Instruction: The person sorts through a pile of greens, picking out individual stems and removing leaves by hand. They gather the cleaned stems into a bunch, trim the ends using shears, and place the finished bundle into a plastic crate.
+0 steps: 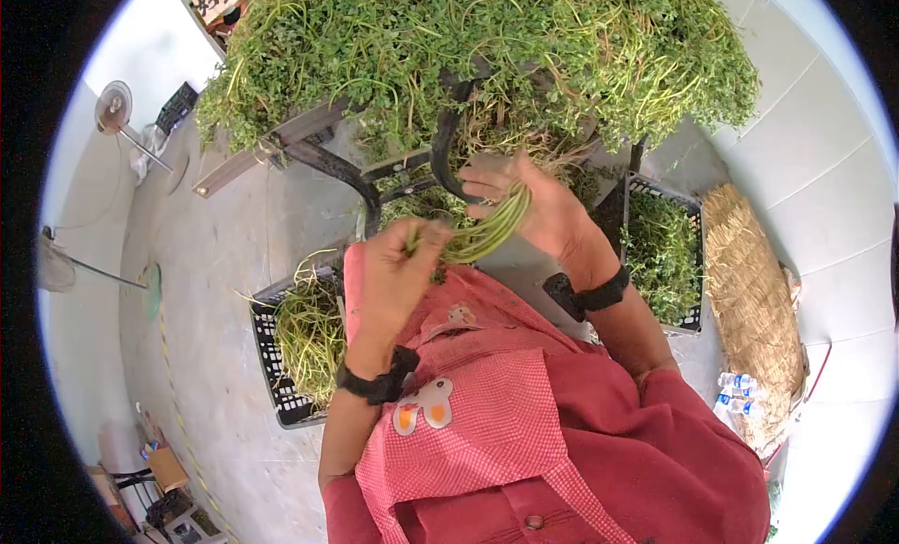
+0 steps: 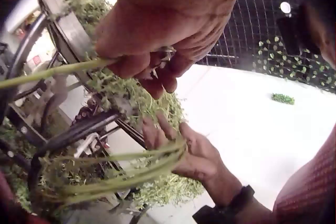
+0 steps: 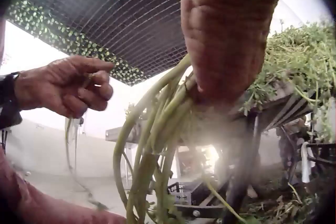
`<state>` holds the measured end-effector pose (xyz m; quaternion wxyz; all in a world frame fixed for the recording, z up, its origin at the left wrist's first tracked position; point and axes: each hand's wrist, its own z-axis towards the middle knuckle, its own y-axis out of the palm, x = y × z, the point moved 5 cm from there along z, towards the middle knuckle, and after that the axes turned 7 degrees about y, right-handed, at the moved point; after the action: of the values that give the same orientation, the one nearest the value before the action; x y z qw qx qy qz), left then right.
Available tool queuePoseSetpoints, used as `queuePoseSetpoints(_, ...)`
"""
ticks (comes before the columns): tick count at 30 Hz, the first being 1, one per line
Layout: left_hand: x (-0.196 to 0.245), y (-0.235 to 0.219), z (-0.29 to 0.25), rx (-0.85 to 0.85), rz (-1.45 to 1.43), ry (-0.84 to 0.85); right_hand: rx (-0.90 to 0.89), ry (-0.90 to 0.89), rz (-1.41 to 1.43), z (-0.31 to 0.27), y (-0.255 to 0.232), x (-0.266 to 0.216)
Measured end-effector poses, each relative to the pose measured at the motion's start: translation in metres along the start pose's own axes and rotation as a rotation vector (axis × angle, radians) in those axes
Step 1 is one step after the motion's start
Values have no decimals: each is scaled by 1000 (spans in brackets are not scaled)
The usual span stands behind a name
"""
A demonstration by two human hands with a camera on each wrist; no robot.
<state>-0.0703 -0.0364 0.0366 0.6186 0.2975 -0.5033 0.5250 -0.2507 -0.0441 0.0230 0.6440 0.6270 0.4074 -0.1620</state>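
Note:
My left hand (image 1: 395, 272) pinches a thin green stem (image 2: 58, 73) between thumb and fingers, above the lap. To the right of it, my right hand (image 1: 551, 212) holds a loose bundle of long green stems (image 1: 496, 233). The stems bend over in an arc, passing between the thumb and the fingers. In the right wrist view the bundle (image 3: 152, 145) hangs down below the thumb, with part of the grip hidden behind it. Beyond the hands, a large heap of leafy green stems (image 1: 487, 57) covers the metal-framed table.
A black crate (image 1: 290, 418) of pale stems stands to the left of the lap. On the right is another crate (image 1: 691, 319) with leafy greens, beside a straw roll (image 1: 749, 301) and water bottles (image 1: 738, 383). Dark curved metal bars (image 1: 445, 146) stand just beyond the hands.

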Motion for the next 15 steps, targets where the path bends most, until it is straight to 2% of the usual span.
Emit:
queuePoseSetpoints(1, 1, 11, 0, -75, 8, -60, -2, 3, 2, 2, 4, 5)
queuePoseSetpoints(2, 0, 17, -1, -73, 10, -62, -28, 27, 45, 5, 8, 10)
queuePoseSetpoints(5, -6, 30, -3, -85, 50, -20, -89, 58, 40, 2, 27, 18)
queuePoseSetpoints(7, -3, 35, -2, -77, 40, 90, -33, 68, -65, 2, 32, 22)
queuePoseSetpoints(9, 3, 32, -3, -70, 85, 84, -27, 70, 26, 6, 31, 30)
queuePoseSetpoints(11, 9, 27, -5, -64, 130, 79, -45, 30, -80, 7, 33, 30)
queuePoseSetpoints(12, 5, 23, -7, -77, 41, -33, -46, 28, -78, 6, 33, 30)
queuePoseSetpoints(13, 1, 21, -9, -89, -48, -144, 27, -35, -249, 5, 28, 28)
queuePoseSetpoints(14, 6, 20, -8, -88, -46, -142, 99, -98, -422, 4, 25, 24)
queuePoseSetpoints(15, 9, 18, -8, -54, -84, -171, 97, -100, -421, 3, 23, 23)
